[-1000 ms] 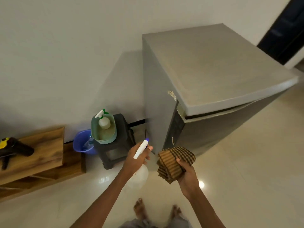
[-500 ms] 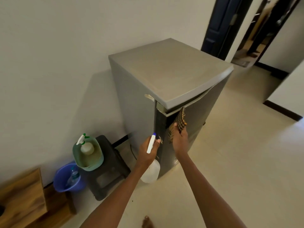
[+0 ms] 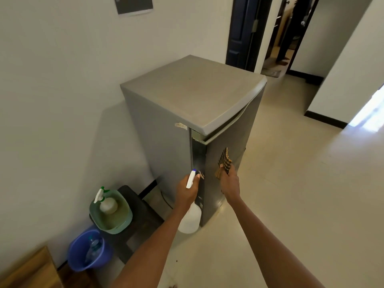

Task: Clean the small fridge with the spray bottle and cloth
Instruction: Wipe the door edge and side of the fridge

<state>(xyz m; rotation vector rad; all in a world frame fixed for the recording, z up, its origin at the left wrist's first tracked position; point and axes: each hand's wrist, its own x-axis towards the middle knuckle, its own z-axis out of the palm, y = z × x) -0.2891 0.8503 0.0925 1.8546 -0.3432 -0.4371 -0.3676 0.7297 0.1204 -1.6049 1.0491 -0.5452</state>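
Cloth [image 3: 224, 163] lower now, stool [image 3: 143, 213] alongside

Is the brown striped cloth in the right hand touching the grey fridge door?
Cannot tell. In the head view the brown striped cloth overlaps the grey fridge door, but neither contact nor a gap shows.

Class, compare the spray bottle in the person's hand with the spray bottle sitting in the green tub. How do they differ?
The held spray bottle has a white trigger head with a blue nozzle tip; the tub spray bottle has a white head with green parts. The left hand grips the held one in the air near the fridge, while the other stands untouched in the green tub. Both have pale, whitish bodies.
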